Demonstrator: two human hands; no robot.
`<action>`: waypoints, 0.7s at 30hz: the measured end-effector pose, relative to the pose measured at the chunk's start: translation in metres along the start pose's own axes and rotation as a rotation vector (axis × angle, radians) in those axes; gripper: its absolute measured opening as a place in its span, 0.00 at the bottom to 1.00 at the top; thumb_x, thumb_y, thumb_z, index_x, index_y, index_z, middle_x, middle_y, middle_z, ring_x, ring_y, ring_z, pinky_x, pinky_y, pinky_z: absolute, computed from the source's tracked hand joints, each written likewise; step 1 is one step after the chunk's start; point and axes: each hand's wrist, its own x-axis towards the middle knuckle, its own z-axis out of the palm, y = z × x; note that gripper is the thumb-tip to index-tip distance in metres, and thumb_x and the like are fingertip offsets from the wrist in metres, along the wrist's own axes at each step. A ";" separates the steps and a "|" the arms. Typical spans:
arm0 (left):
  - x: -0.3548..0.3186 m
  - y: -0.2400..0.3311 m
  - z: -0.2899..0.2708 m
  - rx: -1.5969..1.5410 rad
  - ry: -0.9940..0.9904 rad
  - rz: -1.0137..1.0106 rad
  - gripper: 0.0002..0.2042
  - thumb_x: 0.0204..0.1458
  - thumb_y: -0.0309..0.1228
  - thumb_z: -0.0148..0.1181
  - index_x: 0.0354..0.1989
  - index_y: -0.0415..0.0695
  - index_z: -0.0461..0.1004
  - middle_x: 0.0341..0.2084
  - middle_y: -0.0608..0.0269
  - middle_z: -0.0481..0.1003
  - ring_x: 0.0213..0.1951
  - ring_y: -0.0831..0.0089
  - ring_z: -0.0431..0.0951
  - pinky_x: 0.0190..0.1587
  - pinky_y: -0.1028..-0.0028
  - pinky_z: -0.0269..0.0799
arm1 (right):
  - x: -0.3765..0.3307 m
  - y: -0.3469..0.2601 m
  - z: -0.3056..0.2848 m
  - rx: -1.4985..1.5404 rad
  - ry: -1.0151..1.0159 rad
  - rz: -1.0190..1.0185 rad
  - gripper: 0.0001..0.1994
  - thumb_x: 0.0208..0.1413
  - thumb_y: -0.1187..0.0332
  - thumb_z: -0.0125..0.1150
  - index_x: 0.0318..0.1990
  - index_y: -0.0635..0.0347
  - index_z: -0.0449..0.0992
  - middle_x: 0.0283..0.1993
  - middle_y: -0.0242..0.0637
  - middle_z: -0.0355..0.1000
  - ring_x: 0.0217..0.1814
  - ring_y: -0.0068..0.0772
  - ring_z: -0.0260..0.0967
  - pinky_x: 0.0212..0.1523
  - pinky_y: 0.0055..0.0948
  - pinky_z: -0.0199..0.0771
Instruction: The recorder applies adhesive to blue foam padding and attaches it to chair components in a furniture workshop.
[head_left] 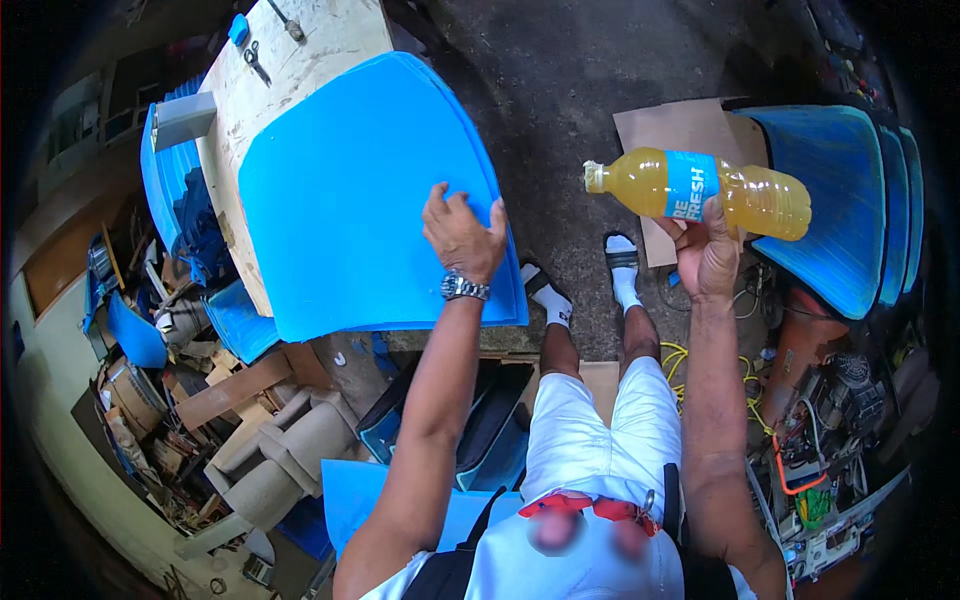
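At the counter [300,60], 10 o'clock: left hand [462,235] flat on a stack of blue plastic sheets [360,190], right hand [706,255] holding up a bottle of orange drink [700,190].
Left hand is open, palm down, fingers spread on the sheets' near right edge, pressing not gripping. Right hand is closed around the bottle's middle at 2 o'clock; the bottle lies sideways in the air, cap pointing left, cap on, nearly full. Sheets lie overhanging the worn wooden counter; scissors [256,60] sit at its far end. More blue sheets [840,200] are stacked at 3 o'clock over cardboard [680,130] on the floor. Progress, judging from this: sheets stacked, not cut; drink apparently unopened.
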 end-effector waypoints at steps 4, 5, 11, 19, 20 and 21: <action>0.000 -0.001 0.009 0.089 -0.088 0.018 0.13 0.46 0.35 0.64 0.34 0.38 0.75 0.58 0.40 0.66 0.60 0.42 0.64 0.60 0.51 0.61 | -0.002 0.018 0.006 0.082 0.012 0.038 0.21 0.61 0.64 0.62 0.59 0.61 0.67 0.52 0.42 0.73 0.51 0.38 0.76 0.46 0.42 0.86; -0.001 -0.002 0.010 0.092 -0.093 0.022 0.13 0.46 0.35 0.64 0.34 0.38 0.75 0.58 0.40 0.66 0.60 0.42 0.64 0.60 0.51 0.61 | -0.005 0.021 0.007 0.062 0.023 0.047 0.21 0.61 0.64 0.61 0.59 0.61 0.67 0.52 0.42 0.73 0.51 0.38 0.76 0.46 0.42 0.86; -0.004 -0.004 -0.009 -0.161 -0.001 0.098 0.08 0.49 0.26 0.55 0.34 0.33 0.72 0.57 0.30 0.64 0.57 0.38 0.66 0.59 0.50 0.64 | -0.011 0.027 0.002 0.066 0.098 0.076 0.22 0.61 0.63 0.62 0.59 0.61 0.67 0.50 0.41 0.74 0.50 0.36 0.77 0.43 0.40 0.87; -0.006 0.009 0.003 -0.089 -0.004 0.091 0.07 0.51 0.25 0.57 0.35 0.34 0.73 0.59 0.35 0.64 0.57 0.43 0.68 0.55 0.55 0.68 | -0.007 0.031 -0.004 0.087 0.101 0.094 0.23 0.60 0.61 0.63 0.59 0.60 0.67 0.50 0.40 0.74 0.49 0.36 0.77 0.41 0.39 0.88; -0.005 0.008 -0.002 -0.090 -0.007 0.089 0.07 0.51 0.25 0.57 0.35 0.34 0.73 0.59 0.35 0.64 0.57 0.43 0.68 0.55 0.55 0.68 | -0.008 0.031 -0.006 0.085 0.103 0.096 0.23 0.60 0.61 0.63 0.59 0.60 0.67 0.50 0.40 0.74 0.49 0.36 0.77 0.41 0.39 0.88; -0.006 0.005 -0.009 -0.188 -0.041 0.044 0.08 0.52 0.27 0.58 0.36 0.34 0.73 0.60 0.36 0.64 0.56 0.46 0.69 0.53 0.57 0.69 | -0.008 0.032 -0.007 0.068 0.070 0.101 0.23 0.60 0.61 0.63 0.59 0.59 0.67 0.50 0.39 0.74 0.49 0.36 0.77 0.41 0.40 0.88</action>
